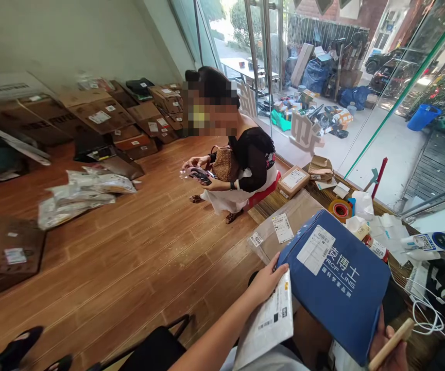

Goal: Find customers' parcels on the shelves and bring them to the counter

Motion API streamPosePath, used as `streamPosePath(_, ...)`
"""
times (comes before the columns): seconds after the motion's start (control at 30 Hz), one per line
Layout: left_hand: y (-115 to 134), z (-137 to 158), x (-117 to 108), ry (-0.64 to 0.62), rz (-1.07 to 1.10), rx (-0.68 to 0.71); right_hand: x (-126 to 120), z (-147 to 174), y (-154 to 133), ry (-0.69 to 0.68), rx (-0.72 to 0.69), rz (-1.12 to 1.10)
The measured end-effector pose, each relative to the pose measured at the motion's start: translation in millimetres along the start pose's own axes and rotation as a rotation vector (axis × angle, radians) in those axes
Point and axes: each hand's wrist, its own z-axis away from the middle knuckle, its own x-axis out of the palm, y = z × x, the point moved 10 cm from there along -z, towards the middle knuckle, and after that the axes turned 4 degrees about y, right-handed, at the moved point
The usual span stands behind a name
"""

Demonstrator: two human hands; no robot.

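A blue box (pixel 336 281) with white lettering and a shipping label is tilted in front of me. My left hand (pixel 267 281) is closed on its left edge. Against that hand and forearm lies a white mailing envelope (pixel 271 322) with printed barcodes; I cannot tell whether the fingers grip it too. My right hand (pixel 390 348) is closed at the box's lower right corner, partly hidden behind it. A light wooden stick (pixel 392 342) crosses that hand, its lower end out of view.
A wooden table (pixel 263 206) holds a clear-wrapped parcel (pixel 280 232), a cardboard box (pixel 294 180), a tape roll (pixel 339 210) and a white cable (pixel 427 319). A person (pixel 251 149) squats ahead, holding a small plastic-wrapped item. Boxes (pixel 99 111) and mailing bags (pixel 83 196) lie on the floor leftward.
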Motion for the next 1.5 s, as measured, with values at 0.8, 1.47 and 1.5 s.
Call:
streamPosePath(0.8, 6, 1, 3, -0.204, -0.010, 0.086, 25, 32, -20, 0.339, -0.315, -0.158)
streamPosePath(1.47, 44, 6, -122, 0.421, 0.236, 0.165, 35, 58, -78, 0.342, -0.546, -0.219)
streamPosePath(1.5, 46, 10, -131, 0.479, 0.275, 0.167, 45, 60, -82, 0.284, -0.566, -0.213)
